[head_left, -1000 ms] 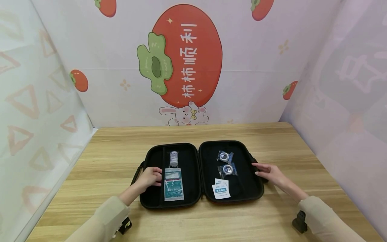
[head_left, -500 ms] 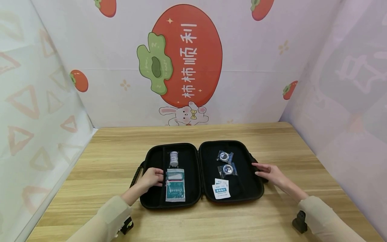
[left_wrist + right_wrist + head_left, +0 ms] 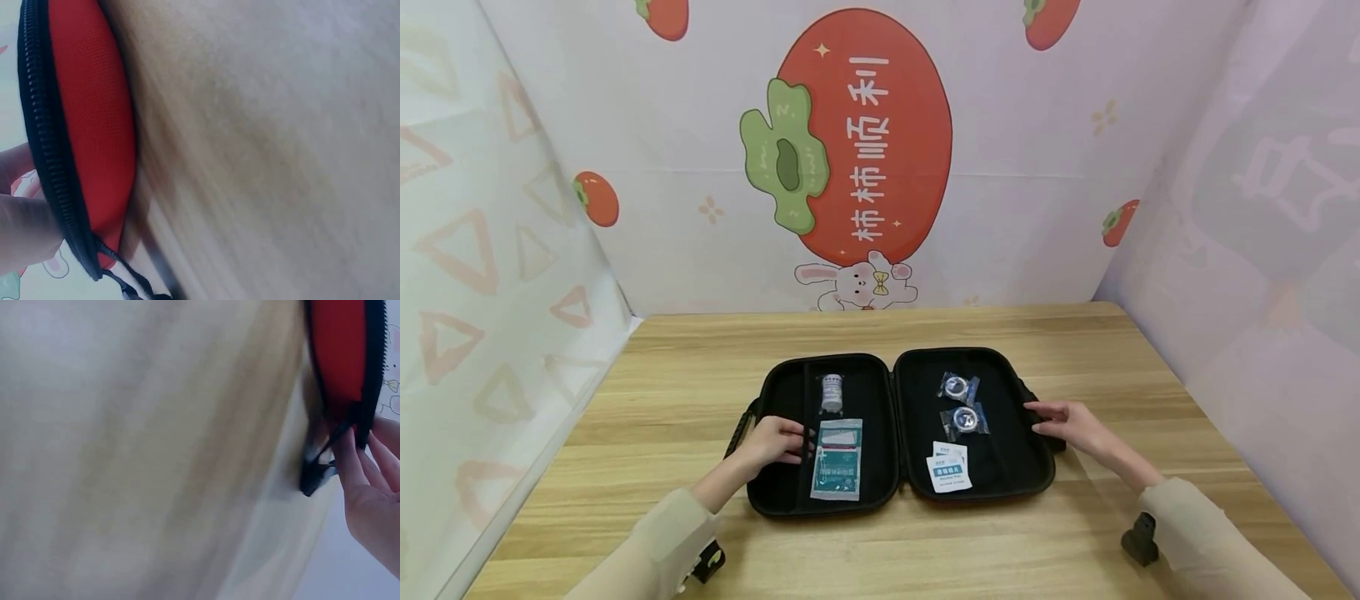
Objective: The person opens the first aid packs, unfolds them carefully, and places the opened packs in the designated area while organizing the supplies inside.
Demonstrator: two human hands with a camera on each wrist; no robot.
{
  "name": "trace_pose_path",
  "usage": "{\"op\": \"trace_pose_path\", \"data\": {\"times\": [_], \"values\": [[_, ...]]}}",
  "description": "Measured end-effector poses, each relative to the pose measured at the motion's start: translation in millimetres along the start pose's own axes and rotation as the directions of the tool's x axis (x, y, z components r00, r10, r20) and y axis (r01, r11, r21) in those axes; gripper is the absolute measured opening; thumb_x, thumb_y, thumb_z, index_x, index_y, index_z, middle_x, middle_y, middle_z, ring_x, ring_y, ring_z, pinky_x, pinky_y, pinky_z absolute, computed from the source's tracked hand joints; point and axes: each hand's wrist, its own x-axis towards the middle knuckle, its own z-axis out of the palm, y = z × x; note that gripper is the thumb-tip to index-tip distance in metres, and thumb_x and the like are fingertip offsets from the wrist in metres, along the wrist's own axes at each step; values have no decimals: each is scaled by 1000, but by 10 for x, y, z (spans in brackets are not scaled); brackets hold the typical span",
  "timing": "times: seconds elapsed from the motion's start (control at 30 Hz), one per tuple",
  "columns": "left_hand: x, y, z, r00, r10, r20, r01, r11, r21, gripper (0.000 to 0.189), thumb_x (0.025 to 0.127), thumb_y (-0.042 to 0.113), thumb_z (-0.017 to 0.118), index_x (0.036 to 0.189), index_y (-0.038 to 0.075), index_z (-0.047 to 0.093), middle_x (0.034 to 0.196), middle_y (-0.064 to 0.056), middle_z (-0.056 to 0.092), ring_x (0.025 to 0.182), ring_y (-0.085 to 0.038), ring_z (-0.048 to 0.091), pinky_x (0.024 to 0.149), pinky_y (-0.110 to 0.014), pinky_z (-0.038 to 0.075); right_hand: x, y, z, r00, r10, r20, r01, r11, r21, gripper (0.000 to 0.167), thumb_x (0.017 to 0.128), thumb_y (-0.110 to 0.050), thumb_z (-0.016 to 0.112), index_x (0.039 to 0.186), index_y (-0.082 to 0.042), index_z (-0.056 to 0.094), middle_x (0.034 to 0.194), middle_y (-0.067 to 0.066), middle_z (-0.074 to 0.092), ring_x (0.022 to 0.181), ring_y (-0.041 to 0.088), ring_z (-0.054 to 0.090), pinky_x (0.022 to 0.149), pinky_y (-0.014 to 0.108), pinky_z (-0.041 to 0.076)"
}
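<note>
Your left hand (image 3: 775,440) reaches into the left half of the open black case (image 3: 880,408), loosely bent fingers at the black strip (image 3: 806,387), right beside the green packet (image 3: 837,475); can't tell if they're pinching anything. Your right hand (image 3: 1075,427) grips the case's right rim between thumb and fingers. The packet lies flat in that left half, just below the white bottle (image 3: 832,393), while the right half has two wrapped rolls (image 3: 965,419) and overlapping white sachets (image 3: 950,474). Case sits flat on the bench (image 3: 865,558), btw
</note>
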Motion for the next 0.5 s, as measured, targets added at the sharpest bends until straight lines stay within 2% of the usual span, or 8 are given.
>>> {"op": "trace_pose_path", "data": {"times": [0.13, 0.27, 0.37, 0.5], "values": [[-26, 23, -33, 1000, 15, 15, -15, 1000, 21, 23, 86, -7, 44, 103, -20, 51, 80, -17, 63, 66, -19, 62, 61, -33, 53, 41, -46, -33, 997, -70, 31, 72, 994, -78, 42, 84, -8, 58, 119, 11, 49, 117, 34, 47, 106, 41, 49, 73, 30, 50], [-63, 36, -88, 996, 69, 63, -72, 996, 55, 25, 86, -5, 43, 105, -21, 49, 82, -18, 62, 67, -22, 62, 61, -34, 53, 78, -107, -73, 986, -150, 72, 159, 976, -149, 39, 82, -4, 59, 115, 14, 50, 111, 35, 50, 99, 41, 53, 69, 28, 50], [-91, 44, -130, 988, 126, 93, -136, 985, 110, 24, 86, -5, 43, 103, -20, 50, 83, -20, 62, 69, -25, 63, 61, -33, 53, 100, -171, -104, 982, -161, 100, 176, 968, -178, 39, 83, -3, 57, 115, 17, 48, 107, 35, 52, 91, 38, 57, 65, 28, 50], [-120, 51, -181, 977, 199, 81, -211, 960, 187, 22, 85, -4, 46, 100, -17, 55, 82, -21, 63, 68, -25, 63, 59, -31, 53, 133, -261, -148, 983, -142, 115, 165, 960, -225, 38, 84, -2, 55, 115, 18, 47, 104, 34, 54, 84, 33, 61, 63, 31, 51]]}}
